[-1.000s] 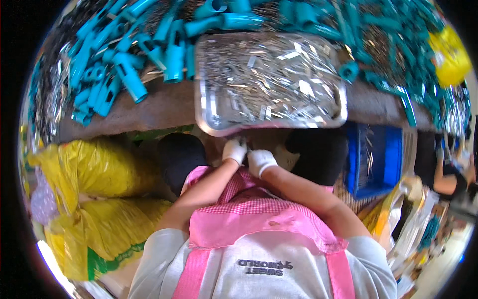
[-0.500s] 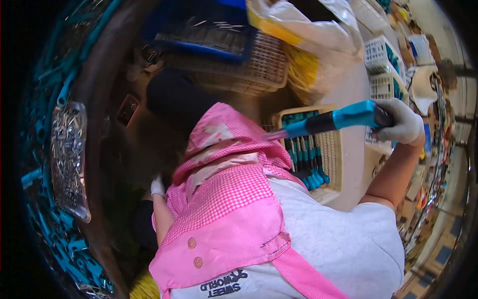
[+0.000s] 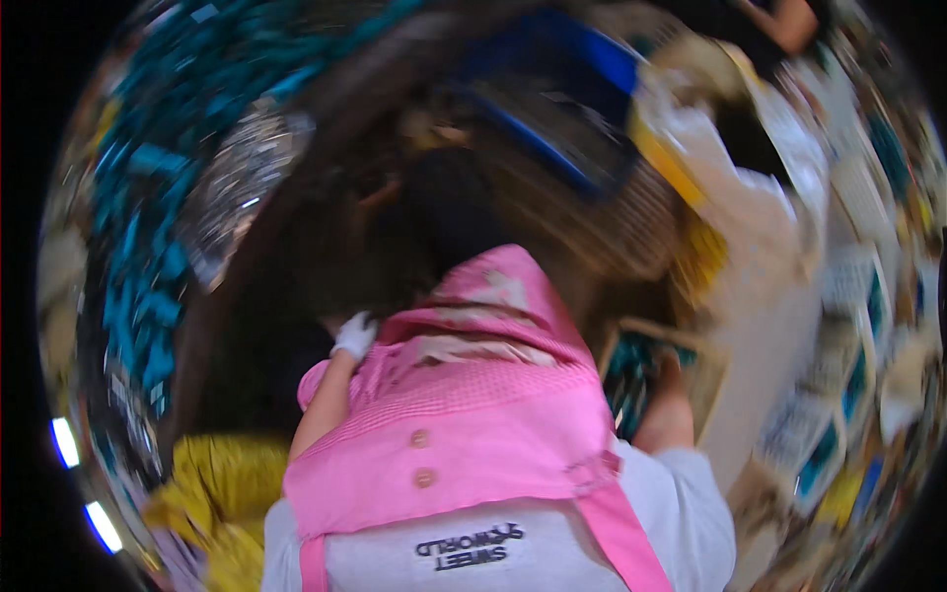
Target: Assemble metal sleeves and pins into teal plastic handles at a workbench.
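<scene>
My left hand (image 3: pixel 355 333), in a white glove, rests at the left edge of my pink apron (image 3: pixel 424 503), over my lap. Its fingers look loosely extended, with nothing visible in them. My right forearm (image 3: pixel 666 419) reaches forward past the apron to a beige crate (image 3: pixel 715 370) on my right. The crate holds teal and dark tools (image 3: pixel 629 370), too smeared to tell apart. My right hand is blurred at the crate, and its fingers cannot be made out. No tool shows clearly in it.
To the left, many teal parts (image 3: pixel 148 247) lie beside a metal tray (image 3: pixel 237 187) of small shiny pieces. A blue bin (image 3: pixel 552 109) stands on a beige basket ahead, near a white sack (image 3: pixel 750 207). Yellow sacking (image 3: pixel 222 493) lies at lower left; white crates (image 3: pixel 799 434) stand at right.
The view has swung and blurred. My right hand, which held a raised teal-and-black tool with a bent grip, has dropped to the crate; that tool no longer shows. My left hand stays by my lap.
</scene>
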`<state>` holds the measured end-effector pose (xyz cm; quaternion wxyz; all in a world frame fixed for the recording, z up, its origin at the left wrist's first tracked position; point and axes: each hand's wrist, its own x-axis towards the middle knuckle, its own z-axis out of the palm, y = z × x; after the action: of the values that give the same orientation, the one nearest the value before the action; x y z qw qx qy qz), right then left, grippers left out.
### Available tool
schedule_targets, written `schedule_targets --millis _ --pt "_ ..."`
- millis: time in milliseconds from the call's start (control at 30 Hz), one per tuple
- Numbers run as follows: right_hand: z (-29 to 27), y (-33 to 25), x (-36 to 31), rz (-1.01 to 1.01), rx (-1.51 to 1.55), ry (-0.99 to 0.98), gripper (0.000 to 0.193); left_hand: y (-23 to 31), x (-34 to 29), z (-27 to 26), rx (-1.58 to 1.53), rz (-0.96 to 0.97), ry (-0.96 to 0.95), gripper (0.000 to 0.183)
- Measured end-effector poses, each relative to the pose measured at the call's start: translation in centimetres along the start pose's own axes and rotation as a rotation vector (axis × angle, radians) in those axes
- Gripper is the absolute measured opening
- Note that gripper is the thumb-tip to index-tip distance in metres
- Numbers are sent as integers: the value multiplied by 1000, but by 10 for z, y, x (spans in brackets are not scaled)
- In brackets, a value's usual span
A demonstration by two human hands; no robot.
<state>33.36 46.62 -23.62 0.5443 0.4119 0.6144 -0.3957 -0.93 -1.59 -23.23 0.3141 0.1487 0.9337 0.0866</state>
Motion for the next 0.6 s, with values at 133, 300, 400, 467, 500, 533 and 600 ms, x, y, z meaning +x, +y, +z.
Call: schedule_targets --millis 133,300,400,467,500,533,600 --pt "33 -43 -36 -179 -196 -83 40 20 -11 -6 13 8 -27 42" --pt "35 -64 -41 -251 -284 -203 37 18 -26 -7 -76 -48 -22 44" --pt "11 -47 -36 -255 -285 -279 35 27 -19 -9 -94 -5 -27 44" --pt "-7 -82 -46 -254 -302 -343 34 31 -21 -16 -155 7 -25 43" --pt "-22 -105 -52 -621 -484 -205 29 34 -28 -21 -192 28 -19 43" --pt "-39 -139 -64 -999 -643 -56 25 29 -24 -18 -198 74 -26 42" --pt "-46 -236 -160 -1194 -452 231 18 32 -19 -21 -195 144 -24 41"
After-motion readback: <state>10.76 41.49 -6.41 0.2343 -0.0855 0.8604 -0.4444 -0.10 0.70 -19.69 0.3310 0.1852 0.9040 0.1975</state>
